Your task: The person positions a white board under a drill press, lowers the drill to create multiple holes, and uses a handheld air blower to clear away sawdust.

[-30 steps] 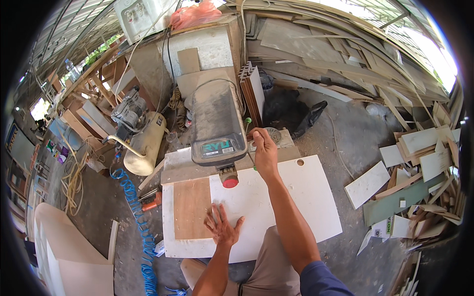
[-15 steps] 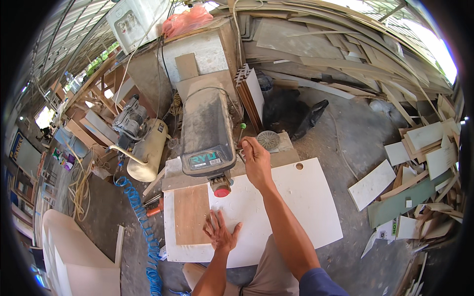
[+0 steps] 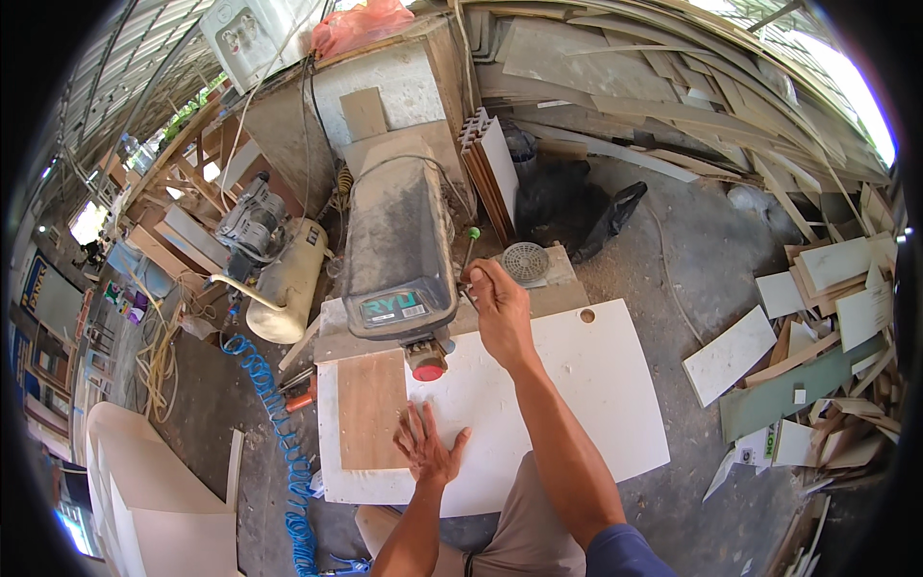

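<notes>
A drill press [image 3: 399, 231] with a dusty dark cover and a red switch button [image 3: 427, 372] stands in the middle, its head over a white board [image 3: 586, 404]. My right hand [image 3: 502, 313] is closed round a feed lever of the drill press, mostly hidden by the fingers. Another lever, with a green knob [image 3: 473, 233], points up just beyond that hand. Flat on the white board, my left hand [image 3: 430, 447] has its fingers spread, beside the right edge of a brown wood panel [image 3: 373, 413]. The drill bit is hidden under the head. One round hole [image 3: 587, 315] shows at the board's far right.
Left of the machine are a cream air compressor [image 3: 288, 284] and a coiled blue hose [image 3: 274, 423]. An orange-handled tool [image 3: 302, 396] lies beside the board. Wood offcuts [image 3: 817, 317] are heaped on the right; stacked panels [image 3: 673, 87] lean at the back. A pale panel [image 3: 159, 481] stands front left.
The view has shifted slightly. Both hands keep their places, the left flat on the board and the right on the lever.
</notes>
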The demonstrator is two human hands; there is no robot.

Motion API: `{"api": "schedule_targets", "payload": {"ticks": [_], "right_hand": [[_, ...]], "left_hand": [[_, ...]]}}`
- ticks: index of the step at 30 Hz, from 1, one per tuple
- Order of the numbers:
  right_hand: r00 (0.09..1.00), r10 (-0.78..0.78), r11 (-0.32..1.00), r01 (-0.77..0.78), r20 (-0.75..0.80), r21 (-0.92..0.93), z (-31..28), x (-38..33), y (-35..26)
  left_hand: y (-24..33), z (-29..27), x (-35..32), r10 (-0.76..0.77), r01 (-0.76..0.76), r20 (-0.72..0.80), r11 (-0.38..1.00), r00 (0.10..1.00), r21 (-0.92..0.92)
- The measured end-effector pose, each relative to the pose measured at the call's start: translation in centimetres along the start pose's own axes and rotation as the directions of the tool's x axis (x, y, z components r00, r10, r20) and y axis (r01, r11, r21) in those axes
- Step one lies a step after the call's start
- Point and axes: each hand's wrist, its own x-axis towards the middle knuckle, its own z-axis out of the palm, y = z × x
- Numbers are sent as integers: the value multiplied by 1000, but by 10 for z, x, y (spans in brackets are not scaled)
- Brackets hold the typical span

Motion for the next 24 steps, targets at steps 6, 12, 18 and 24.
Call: {"api": "schedule_targets", "payload": {"ticks": [6, 12, 18, 24], "right_hand": [[999, 31, 999, -32, 35, 13, -4, 1, -3], [1000, 1, 999, -2, 21, 54, -3, 0, 3], [998, 22, 998, -26, 56, 64, -4, -1, 4], [998, 2, 998, -6, 58, 65, -7, 0, 5]], "left_hand": [[1, -1, 2, 2, -2, 10, 1000, 1000, 7], [4, -7, 0, -2, 2, 12, 1000, 1000, -7], [-1, -3, 1, 17, -17, -17, 1000, 1000, -17], [0, 0, 2, 10, -10, -7, 1000, 1000, -5]]}}
